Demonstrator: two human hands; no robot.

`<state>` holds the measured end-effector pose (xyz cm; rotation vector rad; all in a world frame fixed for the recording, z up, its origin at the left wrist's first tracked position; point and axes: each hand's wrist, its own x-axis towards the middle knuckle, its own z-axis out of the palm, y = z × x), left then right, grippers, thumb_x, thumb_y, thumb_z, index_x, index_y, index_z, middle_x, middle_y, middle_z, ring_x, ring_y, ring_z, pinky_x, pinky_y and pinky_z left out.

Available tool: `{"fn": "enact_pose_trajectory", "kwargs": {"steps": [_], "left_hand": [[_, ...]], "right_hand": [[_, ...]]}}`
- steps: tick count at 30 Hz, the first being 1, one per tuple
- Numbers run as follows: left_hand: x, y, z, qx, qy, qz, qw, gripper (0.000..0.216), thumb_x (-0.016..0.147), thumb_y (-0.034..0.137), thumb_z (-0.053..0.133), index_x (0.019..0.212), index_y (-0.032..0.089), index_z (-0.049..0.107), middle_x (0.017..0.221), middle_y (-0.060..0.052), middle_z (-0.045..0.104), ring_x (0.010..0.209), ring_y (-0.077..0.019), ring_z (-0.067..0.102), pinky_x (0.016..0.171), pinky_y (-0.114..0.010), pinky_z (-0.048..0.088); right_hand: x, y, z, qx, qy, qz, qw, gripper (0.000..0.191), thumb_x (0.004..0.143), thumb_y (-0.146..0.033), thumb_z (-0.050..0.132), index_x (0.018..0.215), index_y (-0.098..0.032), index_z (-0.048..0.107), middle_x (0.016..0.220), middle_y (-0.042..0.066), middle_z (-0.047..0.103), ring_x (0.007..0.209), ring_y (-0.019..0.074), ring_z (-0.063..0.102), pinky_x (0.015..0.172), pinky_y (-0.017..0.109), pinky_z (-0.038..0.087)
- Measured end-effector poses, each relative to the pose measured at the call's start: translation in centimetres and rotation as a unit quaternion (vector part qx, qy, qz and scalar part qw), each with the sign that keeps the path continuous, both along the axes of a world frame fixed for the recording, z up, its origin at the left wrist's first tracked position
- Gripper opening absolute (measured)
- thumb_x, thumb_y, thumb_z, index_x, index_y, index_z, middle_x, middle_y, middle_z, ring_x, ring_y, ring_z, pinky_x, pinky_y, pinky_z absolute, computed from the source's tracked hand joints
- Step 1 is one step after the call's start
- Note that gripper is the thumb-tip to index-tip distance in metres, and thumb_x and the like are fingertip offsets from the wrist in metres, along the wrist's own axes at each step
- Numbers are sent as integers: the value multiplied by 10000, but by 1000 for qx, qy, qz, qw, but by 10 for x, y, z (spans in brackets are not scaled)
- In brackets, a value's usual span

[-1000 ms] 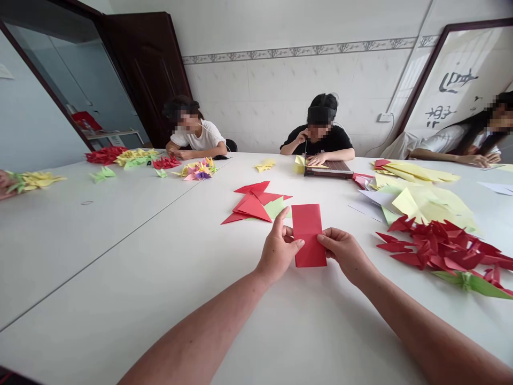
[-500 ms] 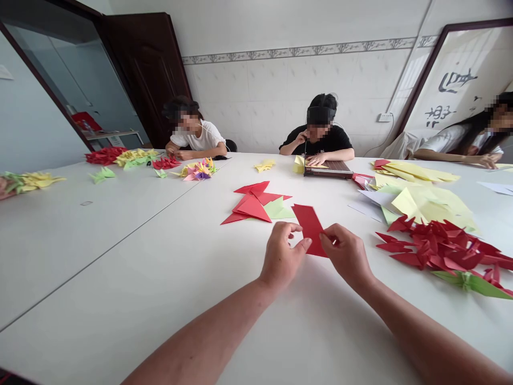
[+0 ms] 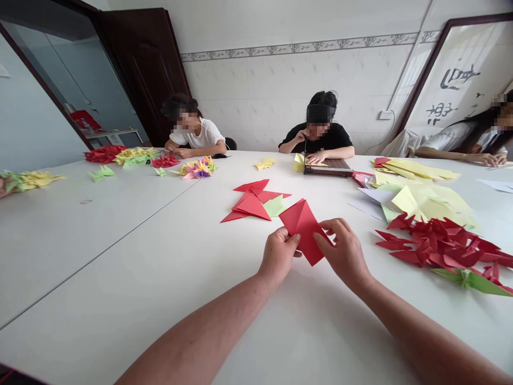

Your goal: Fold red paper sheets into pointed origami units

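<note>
Pinching red paper point(image 3: 307, 229) from both sides at once, with left grip point(image 3: 278, 253) at the left long edge and right grip point(image 3: 346, 252) at the opposite one. On the left, pressing thumb over the front about midway along, with fingers mostly behind. On the right, laying thumb against the front by the edge, with fingers curled loosely off to the outer side, partly hidden.

Lying directly between both grips, in front of the body; touching each, so with neither nearer. Running slantwise along its long axis, from far left to near right, rather than straight out. Pointing the far end toward a green sheet point(image 3: 274, 205) and red pieces point(image 3: 251, 205), just beyond and leftward; pointing the near corner down toward the counter point(image 3: 172, 262). Cannot tell about contact there. Showing a slanting fold line across the far half; looking plain toward the near end. Judging by eye, hinging most on that slant, with the far end free of both thumbs.

Off to the right, well apart from right grip, with a red pile point(image 3: 438, 243), a green piece point(image 3: 465, 278) at its near side and yellow sheets point(image 3: 444, 200) beyond.
</note>
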<state>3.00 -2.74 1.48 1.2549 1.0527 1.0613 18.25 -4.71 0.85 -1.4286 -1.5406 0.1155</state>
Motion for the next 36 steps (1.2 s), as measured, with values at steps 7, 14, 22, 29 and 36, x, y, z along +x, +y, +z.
{"fn": "enact_pose_trajectory", "kwargs": {"steps": [7,14,22,29,36], "left_hand": [[-2,3,0,39,25,-10,999,108,794,282,610,820,178,625,776,-34,692,647,-138,612,600,-266,529],[-3,5,0,63,-8,11,998,77,768,239,569,821,192,599,778,-11,666,685,-139,611,612,-259,520],[-3,4,-2,79,-3,-4,997,123,760,213,575,870,195,625,848,-14,660,715,-126,587,668,-253,497],[-3,8,-4,12,-76,-14,997,90,718,176,583,792,180,633,793,-7,636,724,-117,580,728,-269,493],[-2,9,-5,-26,-158,-12,987,46,661,141,573,689,168,599,876,-1,621,759,-105,585,733,-251,496]], "right_hand": [[9,5,4,-271,385,212,856,305,706,-474,711,815,-197,644,816,51,701,742,214,644,667,329,492],[4,1,3,-278,450,217,820,297,692,-460,750,787,-201,640,845,46,707,742,190,639,649,292,476],[7,5,-3,-258,462,193,826,266,695,-424,747,802,-207,635,815,27,693,694,171,601,614,276,445],[7,4,5,-257,488,202,809,208,657,-314,732,818,-222,637,740,-1,653,655,152,558,577,257,399],[11,5,3,-265,476,222,809,115,638,-259,694,729,-202,654,657,-8,605,578,115,490,531,240,340]]}}
